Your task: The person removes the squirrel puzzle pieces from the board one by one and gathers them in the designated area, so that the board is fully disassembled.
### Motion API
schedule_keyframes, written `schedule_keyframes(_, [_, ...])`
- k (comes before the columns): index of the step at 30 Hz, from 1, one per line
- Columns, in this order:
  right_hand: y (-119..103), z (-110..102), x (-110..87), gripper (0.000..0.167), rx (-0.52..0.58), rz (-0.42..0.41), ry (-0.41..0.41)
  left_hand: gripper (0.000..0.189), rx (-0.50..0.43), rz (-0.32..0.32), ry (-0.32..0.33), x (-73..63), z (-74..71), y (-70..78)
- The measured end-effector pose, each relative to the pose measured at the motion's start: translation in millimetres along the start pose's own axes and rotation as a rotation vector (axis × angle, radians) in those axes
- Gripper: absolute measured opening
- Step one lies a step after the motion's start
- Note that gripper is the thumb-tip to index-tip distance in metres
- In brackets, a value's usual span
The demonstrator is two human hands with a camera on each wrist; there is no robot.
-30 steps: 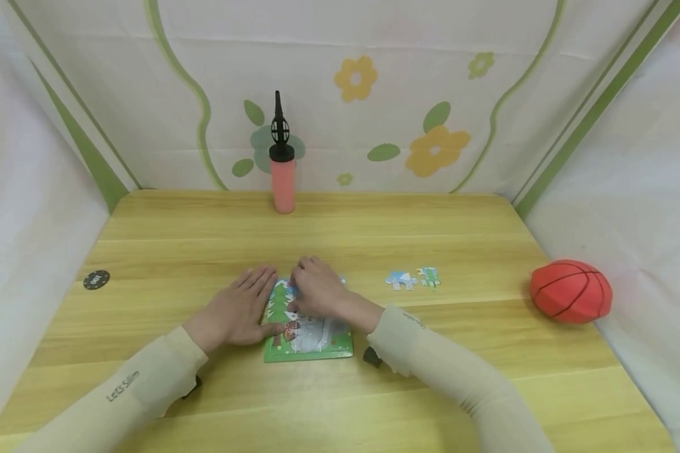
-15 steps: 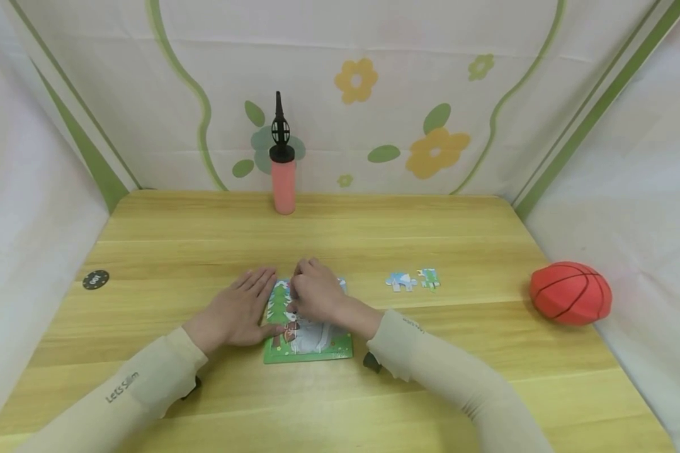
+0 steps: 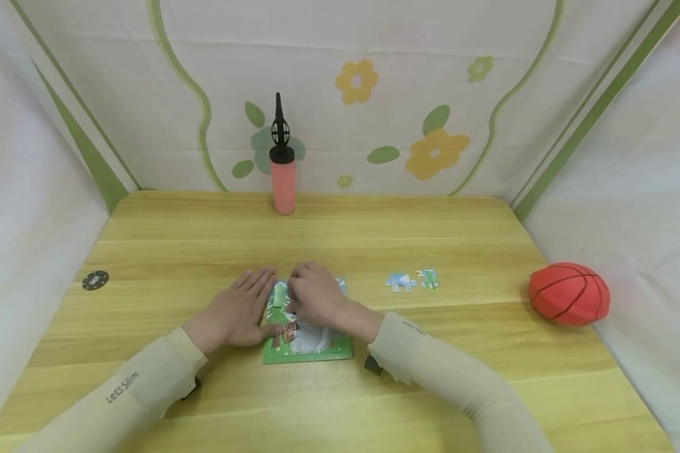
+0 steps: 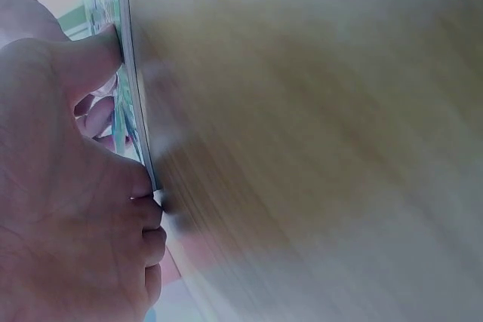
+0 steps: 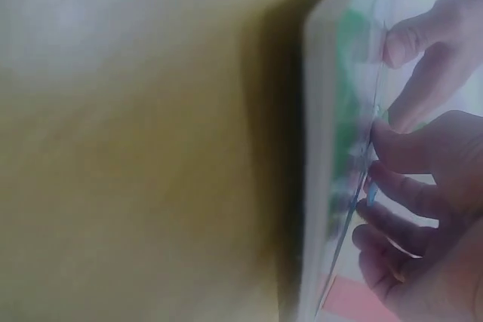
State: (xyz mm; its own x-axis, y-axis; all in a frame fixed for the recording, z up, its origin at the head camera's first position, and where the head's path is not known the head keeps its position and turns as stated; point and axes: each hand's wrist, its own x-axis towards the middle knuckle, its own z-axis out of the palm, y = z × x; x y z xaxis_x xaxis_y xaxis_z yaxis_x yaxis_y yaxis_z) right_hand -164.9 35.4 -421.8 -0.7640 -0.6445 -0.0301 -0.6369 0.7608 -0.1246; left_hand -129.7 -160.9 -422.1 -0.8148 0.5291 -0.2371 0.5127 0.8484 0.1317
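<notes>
A picture puzzle in a flat tray [image 3: 334, 353] lies on the table, showing green trees and a grey animal. My left hand [image 3: 235, 313] rests flat at its left side, fingers straight, thumb on the picture. Over the upper middle of the puzzle, my right hand [image 3: 319, 297] has curled fingers; in the right wrist view, a small blue-edged puzzle piece [image 5: 371, 192] shows between its fingertips. That hand hides part of the picture. Left of its fingers, a green tree piece [image 3: 280, 296] looks slightly raised. In the left wrist view, the left thumb [image 4: 94, 58] presses the tray's edge.
Two loose puzzle pieces [image 3: 401, 282] [image 3: 429, 279] lie right of the tray. A red dented ball [image 3: 569, 294] sits at the table's right edge. A pink hand pump [image 3: 284, 185] stands at the back. A black round chip [image 3: 95, 280] lies far left.
The green tree part beside the right fingertips now looks shifted and slightly raised. My right hand has moved slightly left and nearer; the left hand stays put.
</notes>
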Motion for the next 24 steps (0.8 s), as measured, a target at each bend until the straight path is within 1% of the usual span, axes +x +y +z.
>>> schedule_keyframes(3, [0.1,1.7,-0.7,0.026,0.004,-0.015,0.033,0.103,0.001,-0.005,-0.005,0.1,0.0,0.2])
schedule_keyframes(7, [0.7,3.3,-1.6,0.046,0.058,-0.016,0.059,0.103,-0.009,-0.012,-0.007,-0.1,-0.7,1.0])
schedule_keyframes(9, [1.6,3.9,-2.2,0.05,0.092,-0.024,0.065,0.103,-0.011,-0.014,-0.006,-0.5,-1.0,1.4])
schedule_keyframes(11, [2.8,4.3,-3.8,0.044,0.138,-0.037,0.077,0.102,-0.012,-0.014,-0.006,-1.1,-1.4,2.1])
schedule_keyframes(13, [4.8,4.5,-5.7,0.034,0.185,-0.058,0.093,0.101,-0.011,-0.015,-0.006,-1.8,-1.7,2.7])
schedule_keyframes(16, [7.7,2.9,-8.8,0.019,0.27,-0.121,0.135,0.1,-0.011,-0.017,-0.002,-3.3,-3.0,3.6])
schedule_keyframes(18, [10.4,1.3,-10.4,0.009,0.338,-0.173,0.144,0.1,-0.011,-0.019,0.001,-3.8,-3.6,4.0])
schedule_keyframes(20, [14.1,-3.2,-13.6,0.006,0.413,-0.194,0.132,0.1,-0.01,-0.018,0.003,-3.8,-3.9,4.3])
schedule_keyframes(21, [16.9,-5.7,-15.4,0.006,0.447,-0.192,0.122,0.1,-0.009,-0.016,0.004,-3.5,-3.7,4.3])
schedule_keyframes(22, [20.8,-8.6,-17.5,0.007,0.479,-0.184,0.107,0.1,-0.008,-0.016,0.004,-2.9,-3.4,4.2])
schedule_keyframes(24, [30.7,-15.7,-23.4,0.015,0.531,-0.138,0.072,0.101,-0.007,-0.015,0.004,-1.6,-2.5,3.8])
